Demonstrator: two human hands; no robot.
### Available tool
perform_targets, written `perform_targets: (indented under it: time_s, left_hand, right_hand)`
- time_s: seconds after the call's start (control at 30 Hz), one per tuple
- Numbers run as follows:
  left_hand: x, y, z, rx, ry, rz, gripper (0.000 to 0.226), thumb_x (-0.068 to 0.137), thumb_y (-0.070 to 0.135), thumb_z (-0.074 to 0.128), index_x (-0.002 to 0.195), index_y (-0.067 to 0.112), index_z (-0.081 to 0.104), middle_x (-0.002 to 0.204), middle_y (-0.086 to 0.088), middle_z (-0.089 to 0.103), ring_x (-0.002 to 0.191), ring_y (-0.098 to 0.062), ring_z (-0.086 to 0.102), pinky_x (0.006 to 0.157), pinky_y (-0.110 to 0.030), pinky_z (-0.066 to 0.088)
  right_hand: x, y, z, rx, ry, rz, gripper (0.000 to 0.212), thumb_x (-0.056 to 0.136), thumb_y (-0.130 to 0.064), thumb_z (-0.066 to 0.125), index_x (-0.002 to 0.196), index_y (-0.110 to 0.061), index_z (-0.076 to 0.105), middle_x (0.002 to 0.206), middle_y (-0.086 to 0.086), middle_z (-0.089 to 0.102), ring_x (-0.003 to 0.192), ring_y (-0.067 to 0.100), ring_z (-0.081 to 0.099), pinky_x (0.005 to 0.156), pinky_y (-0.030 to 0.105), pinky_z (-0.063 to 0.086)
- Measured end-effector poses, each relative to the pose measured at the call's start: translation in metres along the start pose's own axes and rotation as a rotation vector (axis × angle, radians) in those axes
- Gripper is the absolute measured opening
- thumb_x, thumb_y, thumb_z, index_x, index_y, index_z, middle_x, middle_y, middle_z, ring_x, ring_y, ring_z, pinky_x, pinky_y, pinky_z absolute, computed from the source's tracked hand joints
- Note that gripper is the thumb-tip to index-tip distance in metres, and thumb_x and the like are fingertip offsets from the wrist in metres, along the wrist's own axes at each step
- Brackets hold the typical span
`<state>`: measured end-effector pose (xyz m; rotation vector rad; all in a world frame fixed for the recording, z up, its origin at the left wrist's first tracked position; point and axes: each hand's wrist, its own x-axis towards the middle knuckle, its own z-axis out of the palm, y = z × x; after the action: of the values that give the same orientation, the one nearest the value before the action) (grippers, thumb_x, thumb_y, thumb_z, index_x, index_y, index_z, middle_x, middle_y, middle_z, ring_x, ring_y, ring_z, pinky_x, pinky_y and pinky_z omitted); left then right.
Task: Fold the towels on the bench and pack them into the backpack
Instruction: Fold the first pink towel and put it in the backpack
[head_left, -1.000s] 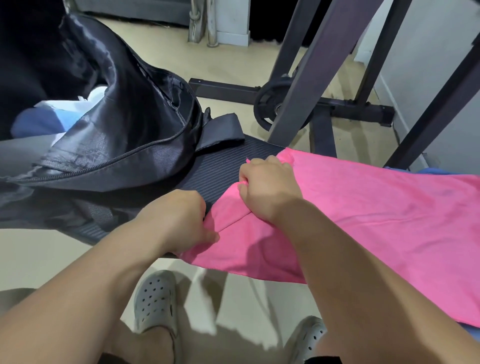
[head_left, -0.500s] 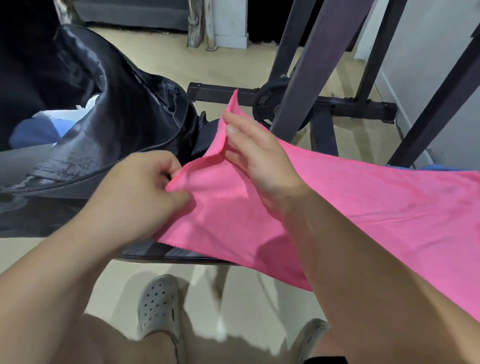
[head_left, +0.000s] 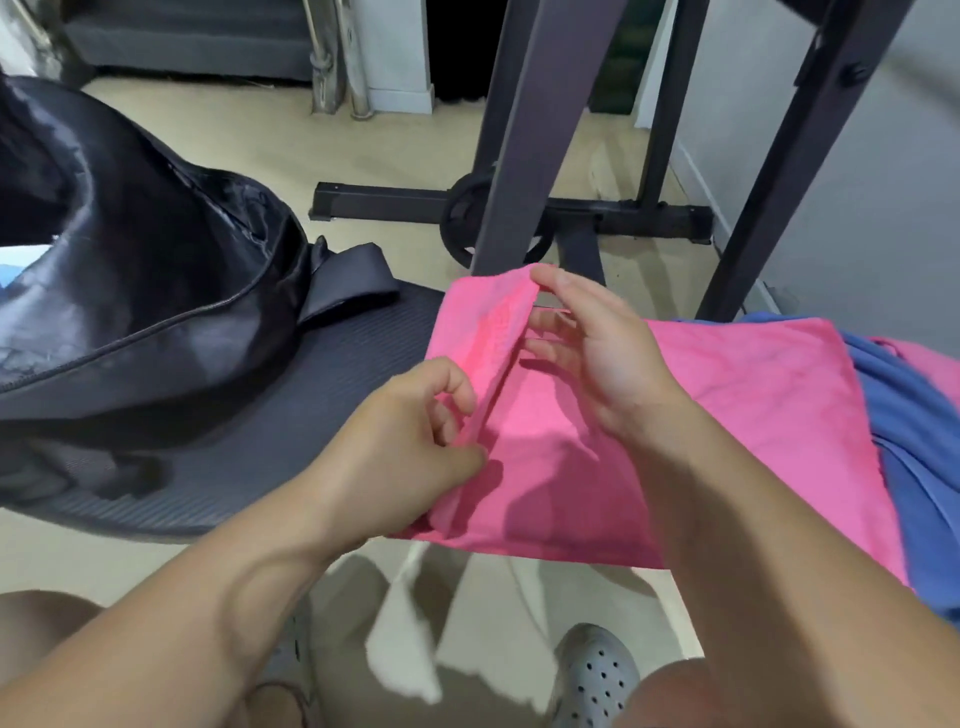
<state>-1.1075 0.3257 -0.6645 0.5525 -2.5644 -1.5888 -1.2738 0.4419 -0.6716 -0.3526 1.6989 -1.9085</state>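
The left hand (head_left: 410, 441) pinches the near corner of the pink towel (head_left: 753, 395) and the right hand (head_left: 597, 358) pinches the far corner, likely lifting that edge to fold it over. The towel lies on the tabletop (head_left: 322, 415) at 3 o'clock. The backpack (head_left: 130, 270) gapes at 9, cut off by the frame. A blue towel (head_left: 914, 441) is mostly hidden beneath.

Both hands pinch the pink towel (head_left: 727, 415): left hand (head_left: 410, 447) near edge, right hand (head_left: 597, 353) far corner; black backpack (head_left: 145, 291) at left on bench (head_left: 311, 467).
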Motion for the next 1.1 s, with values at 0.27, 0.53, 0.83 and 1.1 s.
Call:
perform_targets:
  time_s: [0.27, 0.53, 0.83, 1.1]
  left_hand:
    - [0.004, 0.013, 0.065, -0.012, -0.162, 0.085, 0.040, 0.077, 0.023, 0.084, 0.105, 0.029, 0.056, 0.065, -0.005, 0.063, 0.052, -0.009, 0.052, 0.054, -0.031, 0.044]
    - [0.022, -0.009, 0.042, 0.565, 0.248, 0.173, 0.030, 0.081, 0.053, 0.053, 0.095, 0.028, 0.062, 0.092, 0.008, 0.058, 0.087, -0.020, 0.057, 0.078, -0.041, 0.050]
    - [0.011, -0.038, 0.049, 0.908, -0.160, 0.079, 0.098, 0.081, 0.083, 0.014, 0.161, 0.028, -0.004, 0.168, 0.010, -0.013, 0.154, -0.014, -0.012, 0.122, -0.055, -0.002]
    - [0.009, -0.050, 0.022, 0.885, -0.130, -0.005, 0.122, 0.068, 0.095, 0.034, 0.159, 0.029, -0.014, 0.167, 0.014, -0.013, 0.153, -0.006, -0.009, 0.124, -0.054, -0.002]
  right_hand:
    - [-0.006, 0.003, -0.058, -0.078, 0.105, 0.038, 0.025, 0.102, -0.020, 0.054, 0.082, -0.017, 0.069, 0.078, 0.005, 0.062, 0.073, 0.019, 0.058, 0.071, 0.029, 0.051]
    - [0.007, 0.019, -0.075, -0.457, 0.155, 0.030, 0.034, 0.099, -0.027, 0.062, 0.131, -0.018, 0.062, 0.117, 0.004, 0.067, 0.097, 0.012, 0.064, 0.088, 0.024, 0.051]
    - [0.003, 0.030, -0.056, -1.459, -0.033, 0.085, 0.078, 0.093, -0.073, 0.038, 0.159, -0.037, 0.018, 0.169, -0.001, 0.012, 0.153, 0.029, 0.012, 0.121, 0.060, 0.011]
    - [0.007, 0.031, -0.038, -1.400, -0.132, 0.111, 0.092, 0.091, -0.073, 0.044, 0.160, -0.040, -0.007, 0.170, -0.007, -0.006, 0.156, 0.026, -0.006, 0.123, 0.059, -0.002]
